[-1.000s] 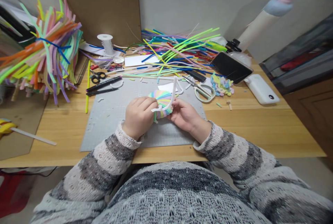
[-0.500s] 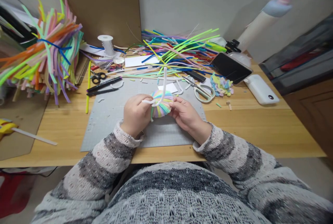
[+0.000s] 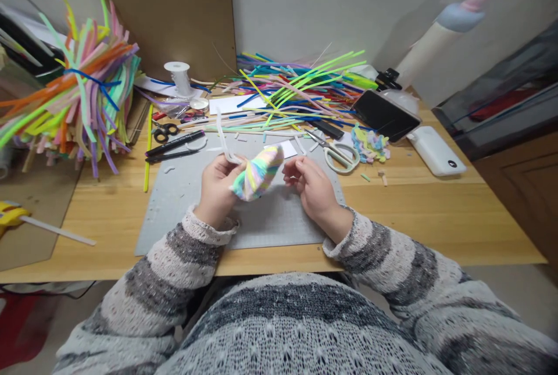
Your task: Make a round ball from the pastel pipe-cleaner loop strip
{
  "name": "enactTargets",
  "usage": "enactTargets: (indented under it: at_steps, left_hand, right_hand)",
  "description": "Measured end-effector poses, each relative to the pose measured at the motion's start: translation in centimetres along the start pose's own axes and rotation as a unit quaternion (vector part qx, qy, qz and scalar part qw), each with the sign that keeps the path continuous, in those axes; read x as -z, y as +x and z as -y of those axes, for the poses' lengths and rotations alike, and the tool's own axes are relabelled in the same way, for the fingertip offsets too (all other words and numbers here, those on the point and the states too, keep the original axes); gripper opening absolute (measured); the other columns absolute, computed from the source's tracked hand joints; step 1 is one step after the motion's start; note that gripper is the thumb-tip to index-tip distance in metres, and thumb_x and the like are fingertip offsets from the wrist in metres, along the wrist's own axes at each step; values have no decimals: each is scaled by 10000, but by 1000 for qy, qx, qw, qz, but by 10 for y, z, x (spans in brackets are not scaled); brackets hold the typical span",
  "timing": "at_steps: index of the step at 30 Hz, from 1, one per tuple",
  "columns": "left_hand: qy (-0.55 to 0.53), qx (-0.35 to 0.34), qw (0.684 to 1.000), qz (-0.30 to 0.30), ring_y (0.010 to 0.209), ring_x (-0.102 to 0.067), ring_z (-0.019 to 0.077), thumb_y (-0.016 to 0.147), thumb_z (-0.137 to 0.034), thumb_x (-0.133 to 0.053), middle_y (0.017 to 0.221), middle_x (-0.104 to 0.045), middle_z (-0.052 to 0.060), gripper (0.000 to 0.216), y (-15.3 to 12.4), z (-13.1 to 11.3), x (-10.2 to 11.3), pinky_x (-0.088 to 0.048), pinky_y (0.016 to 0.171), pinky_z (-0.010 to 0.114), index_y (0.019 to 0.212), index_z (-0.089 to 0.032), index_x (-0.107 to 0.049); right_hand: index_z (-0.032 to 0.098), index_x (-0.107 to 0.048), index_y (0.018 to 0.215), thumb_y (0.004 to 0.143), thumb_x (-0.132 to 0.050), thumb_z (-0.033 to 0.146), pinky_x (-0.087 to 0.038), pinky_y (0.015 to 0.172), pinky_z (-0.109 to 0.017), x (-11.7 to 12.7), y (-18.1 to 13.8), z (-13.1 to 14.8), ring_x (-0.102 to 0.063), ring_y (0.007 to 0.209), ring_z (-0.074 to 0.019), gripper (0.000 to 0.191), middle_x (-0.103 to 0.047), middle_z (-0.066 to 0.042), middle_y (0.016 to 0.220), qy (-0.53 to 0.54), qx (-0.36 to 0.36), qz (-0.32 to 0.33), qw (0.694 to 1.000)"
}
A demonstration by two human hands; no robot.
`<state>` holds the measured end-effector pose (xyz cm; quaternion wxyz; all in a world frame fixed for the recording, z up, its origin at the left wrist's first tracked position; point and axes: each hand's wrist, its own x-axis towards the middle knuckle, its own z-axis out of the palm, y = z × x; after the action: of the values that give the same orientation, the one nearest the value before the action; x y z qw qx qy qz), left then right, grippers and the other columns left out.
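My left hand (image 3: pixel 219 189) is closed on a pastel striped pipe-cleaner piece (image 3: pixel 260 174), held tilted above the grey cutting mat (image 3: pixel 279 227). A white pipe cleaner (image 3: pixel 223 136) rises from the same hand and bends over near its fingers. Just right of the piece, my right hand (image 3: pixel 314 188) is apart from it, fingers loosely curled and separated, with nothing visible in them. Beyond the hands, a small white card (image 3: pixel 283 149) and short white pipe-cleaner bits lie on the mat.
White-handled scissors (image 3: pixel 342 157) and a pastel fuzzy coil (image 3: pixel 370 143) lie right of the mat. Loose pipe cleaners (image 3: pixel 300 87) are heaped behind. Black markers (image 3: pixel 174 145) and black-handled scissors (image 3: pixel 165 132) lie left. A phone (image 3: pixel 386 114), glue gun (image 3: pixel 13 216) and tied bundle (image 3: pixel 87 90) stand around.
My right hand has let go of the striped piece and moved slightly right. My left hand has turned the piece on its side, and the white pipe cleaner has swung left.
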<state>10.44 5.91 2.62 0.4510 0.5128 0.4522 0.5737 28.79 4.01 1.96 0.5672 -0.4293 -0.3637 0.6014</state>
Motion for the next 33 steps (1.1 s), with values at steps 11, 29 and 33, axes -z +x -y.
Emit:
enactTargets:
  at_steps: [11,29,33]
  left_hand:
    - [-230,181,950,107,1001,-676,250,718,-376,-745,997,-719,115,316,8,1,-11,-558,910,404,932,-155,-676]
    - [-171,232,945,156,525,-566,117,503,-253,-855,605,-679,10,214,-4,11,-16,-486,545,247,610,-162,-693]
    - [-162,260,939,156,521,-572,119,515,-219,-825,597,-684,28,161,-3,14,-17,-488,552,246,586,-144,-702]
  right_hand:
    - [250,-610,892,805,-612,556,-487,628,-276,-3,-2,-7,-593,706,-147,319,-633,11,810,88,-62,92,990]
    - [192,-713,841,630,-824,305,-479,882,-382,-1,4,-15,-650,818,-187,264,-732,-26,872,-53,-47,87,994]
    - [189,-685,871,640,-813,351,-476,883,-397,-3,6,-16,-638,836,-201,310,-711,-43,902,-71,-47,91,992]
